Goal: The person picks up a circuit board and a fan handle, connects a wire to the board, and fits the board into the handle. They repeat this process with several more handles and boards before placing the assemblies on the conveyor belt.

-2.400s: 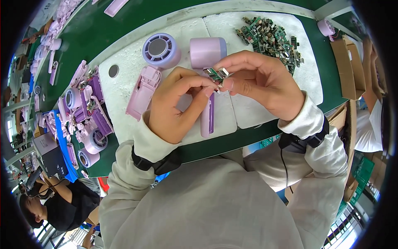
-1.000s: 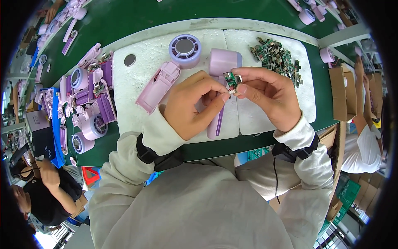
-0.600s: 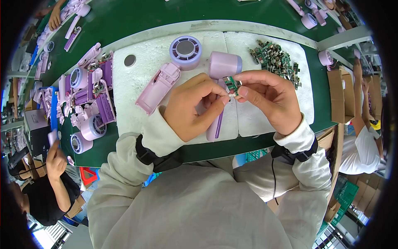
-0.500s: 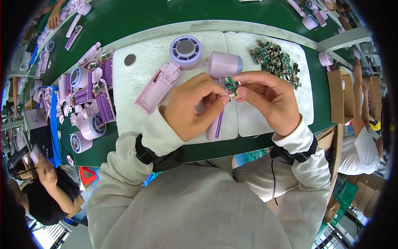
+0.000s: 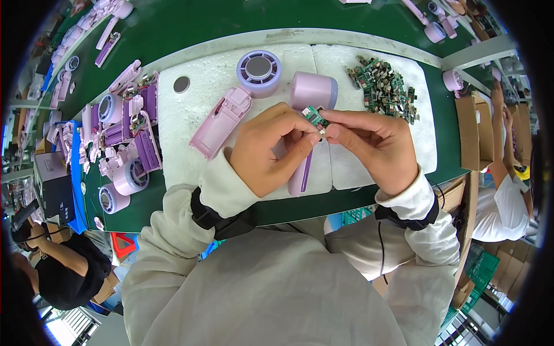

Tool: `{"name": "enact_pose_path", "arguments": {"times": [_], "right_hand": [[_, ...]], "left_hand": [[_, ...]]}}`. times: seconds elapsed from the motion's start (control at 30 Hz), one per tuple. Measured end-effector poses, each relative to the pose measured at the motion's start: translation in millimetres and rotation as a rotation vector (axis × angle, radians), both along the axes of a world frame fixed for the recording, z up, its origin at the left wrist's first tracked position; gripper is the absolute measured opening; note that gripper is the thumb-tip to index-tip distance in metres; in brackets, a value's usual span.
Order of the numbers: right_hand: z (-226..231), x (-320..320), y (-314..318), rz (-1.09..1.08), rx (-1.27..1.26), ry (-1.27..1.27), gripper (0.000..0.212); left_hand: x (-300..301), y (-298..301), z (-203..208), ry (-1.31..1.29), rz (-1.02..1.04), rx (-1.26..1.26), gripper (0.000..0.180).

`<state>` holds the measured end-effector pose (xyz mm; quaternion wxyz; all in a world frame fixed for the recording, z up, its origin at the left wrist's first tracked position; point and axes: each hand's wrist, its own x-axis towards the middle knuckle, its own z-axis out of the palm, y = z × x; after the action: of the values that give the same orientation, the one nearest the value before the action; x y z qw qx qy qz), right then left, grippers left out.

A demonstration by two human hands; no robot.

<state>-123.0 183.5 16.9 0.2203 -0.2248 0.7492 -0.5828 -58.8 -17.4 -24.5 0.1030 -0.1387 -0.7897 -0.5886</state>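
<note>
My left hand (image 5: 266,147) and my right hand (image 5: 375,144) meet above a white foam pad (image 5: 190,118), both pinching a small green circuit board (image 5: 315,116) between their fingertips. Under the hands lies a slim purple handle part (image 5: 300,173), partly hidden. Just beyond the fingers stands a lilac cylindrical housing (image 5: 313,90). A round lilac fan grille (image 5: 259,71) and a pink handle shell (image 5: 221,121) lie on the pad to the left.
A heap of several green circuit boards (image 5: 384,86) lies on the right foam pad. Pink and purple fan parts (image 5: 124,138) crowd the green table at left. A person in white (image 5: 505,190) works at right, another in black (image 5: 63,271) at lower left.
The hands keep the circuit board pinched between them and have shifted only slightly. The person in black at lower left has moved an arm.
</note>
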Motion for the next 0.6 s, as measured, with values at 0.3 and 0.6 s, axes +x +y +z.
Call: {"name": "enact_pose_path", "arguments": {"times": [0.3, 0.6], "right_hand": [[-10.6, -10.2, 2.8, -0.024, -0.131, -0.387, 0.028], [-17.4, -8.3, 4.5, -0.048, -0.214, -0.482, 0.029]], "left_hand": [[1.4, 1.2, -5.3, -0.084, 0.011, 0.132, 0.006], [4.6, 4.4, -4.2, -0.249, 0.036, 0.328, 0.012]]}}
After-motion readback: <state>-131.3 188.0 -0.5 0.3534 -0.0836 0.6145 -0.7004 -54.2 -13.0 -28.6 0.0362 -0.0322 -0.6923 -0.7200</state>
